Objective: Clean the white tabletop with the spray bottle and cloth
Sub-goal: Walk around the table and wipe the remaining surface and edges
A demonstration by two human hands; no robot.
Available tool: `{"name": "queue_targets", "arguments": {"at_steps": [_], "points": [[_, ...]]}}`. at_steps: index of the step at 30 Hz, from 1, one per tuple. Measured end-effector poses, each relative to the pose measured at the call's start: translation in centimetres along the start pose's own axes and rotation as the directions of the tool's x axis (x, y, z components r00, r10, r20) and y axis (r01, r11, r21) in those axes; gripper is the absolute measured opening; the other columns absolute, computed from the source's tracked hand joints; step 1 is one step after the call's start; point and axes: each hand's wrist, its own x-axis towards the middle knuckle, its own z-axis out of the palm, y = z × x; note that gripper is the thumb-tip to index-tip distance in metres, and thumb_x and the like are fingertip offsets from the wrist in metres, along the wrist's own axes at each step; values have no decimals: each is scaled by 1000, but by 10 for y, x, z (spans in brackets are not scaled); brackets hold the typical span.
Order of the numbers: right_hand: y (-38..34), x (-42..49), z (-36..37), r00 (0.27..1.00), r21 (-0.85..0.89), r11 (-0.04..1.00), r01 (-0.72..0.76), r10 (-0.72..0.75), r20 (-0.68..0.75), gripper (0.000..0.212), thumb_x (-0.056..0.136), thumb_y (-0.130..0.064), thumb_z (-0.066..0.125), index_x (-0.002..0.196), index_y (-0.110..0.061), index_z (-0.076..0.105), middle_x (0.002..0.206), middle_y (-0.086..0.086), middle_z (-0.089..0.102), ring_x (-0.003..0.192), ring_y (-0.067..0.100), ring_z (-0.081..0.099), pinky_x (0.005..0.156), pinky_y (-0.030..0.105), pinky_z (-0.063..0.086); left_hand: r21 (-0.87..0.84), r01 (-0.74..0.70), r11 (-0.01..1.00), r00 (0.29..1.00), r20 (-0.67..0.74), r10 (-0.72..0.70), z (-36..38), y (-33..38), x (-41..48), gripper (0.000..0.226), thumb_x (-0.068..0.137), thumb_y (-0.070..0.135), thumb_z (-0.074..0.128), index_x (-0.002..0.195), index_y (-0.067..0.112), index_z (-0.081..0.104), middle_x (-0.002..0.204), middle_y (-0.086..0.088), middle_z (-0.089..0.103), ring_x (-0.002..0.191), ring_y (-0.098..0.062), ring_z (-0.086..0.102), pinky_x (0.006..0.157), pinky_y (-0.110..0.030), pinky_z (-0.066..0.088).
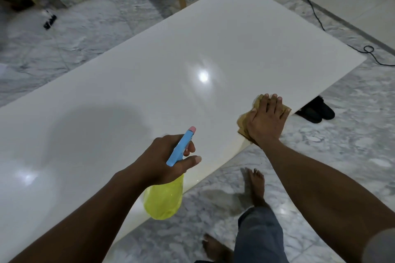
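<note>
Two grips: left hand [164, 158] around yellow spray bottle [163, 200], right hand [265, 121] flat on cloth [242, 124] on tabletop [171, 60].

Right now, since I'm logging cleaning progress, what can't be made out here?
Head view, tan cloth: mostly under the flat right hand.
Head view, yellow spray bottle with blue head: trigger behind fingers of left hand.
Head view, glossy white tabletop: left end cut by frame edge.

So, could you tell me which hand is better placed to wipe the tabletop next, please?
The right hand: its straight fingers press the cloth flat on the tabletop, while the left hand grips the spray bottle.
</note>
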Motion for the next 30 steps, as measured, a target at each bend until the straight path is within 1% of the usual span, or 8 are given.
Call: {"name": "queue_targets", "arguments": {"at_steps": [5, 8, 12, 15, 20, 23, 27, 30], "points": [[-52, -76, 11, 1000, 22, 1000, 15, -16, 4, 64, 97, -37, 29, 156, -11, 23, 164, 15, 20, 153, 32, 9, 121, 60, 5, 10, 22, 1000, 999, -26, -22, -13, -53, -79, 22, 89, 51, 77, 91, 35, 61, 91, 8, 72, 79, -13, 74, 77, -31, 59], [-69, -105, 17, 1000, 15, 1000, 18, -18, -4, 66, 94, -38, 27, 155, -10, 26, 162, 16, 24, 152, 33, 13, 120, 61, 7, -20, 31, 999, 999, -29, -32, -19, -69, -110, 20, 90, 48, 76, 90, 37, 60, 94, 8, 72, 81, -10, 74, 78, -33, 61], [-93, -135, 25, 1000, 15, 1000, 19, -19, -9, 67, 94, -38, 27, 154, -10, 28, 162, 16, 26, 152, 33, 15, 120, 61, 9, -103, 12, 995, 998, -62, -19, -35, -94, -135, 19, 89, 45, 79, 89, 36, 62, 96, 6, 73, 79, -18, 76, 77, -41, 64], [-110, -160, 34, 1000, 11, 1000, 15, -15, -25, 67, 93, -37, 28, 154, -10, 28, 162, 16, 26, 152, 32, 15, 120, 60, 8, -135, -9, 991, 998, -68, -1, -46, -115, -146, 20, 87, 47, 79, 89, 35, 63, 97, 6, 74, 80, -14, 76, 79, -44, 64], [-125, -175, 41, 995, 47, 998, -34, 38, -94, 69, 91, -38, 27, 154, -10, 29, 162, 15, 26, 152, 32, 16, 121, 59, 6, -117, -47, 992, 998, -58, 40, -76, -164, -167, 22, 86, 53, 76, 90, 36, 62, 98, 6, 74, 77, -18, 76, 78, -42, 63], [-144, -201, 50, 992, 22, 1000, -20, 23, -128, 68, 90, -36, 28, 153, -9, 31, 161, 15, 28, 151, 31, 18, 121, 59, 5, -106, -15, 994, 1000, -27, 12, -90, -200, -189, 22, 89, 51, 76, 90, 34, 63, 95, 8, 73, 77, -17, 76, 76, -39, 62], [-173, -237, 54, 995, 29, 999, -24, 27, -97, 69, 89, -36, 26, 152, -9, 31, 161, 16, 29, 151, 32, 19, 120, 60, 8, -91, 41, 995, 999, -18, -43, -109, -242, -222, 24, 89, 52, 76, 92, 32, 63, 93, 9, 72, 78, -12, 74, 75, -33, 60], [-195, -266, 60, 990, 11, 1000, -14, 15, -141, 67, 89, -34, 27, 150, -7, 35, 158, 19, 34, 149, 34, 24, 119, 61, 11, -99, 68, 993, 998, -10, -69, -124, -262, -242, 23, 89, 52, 76, 91, 33, 63, 95, 7, 74, 78, -13, 76, 77, -37, 62]]}}
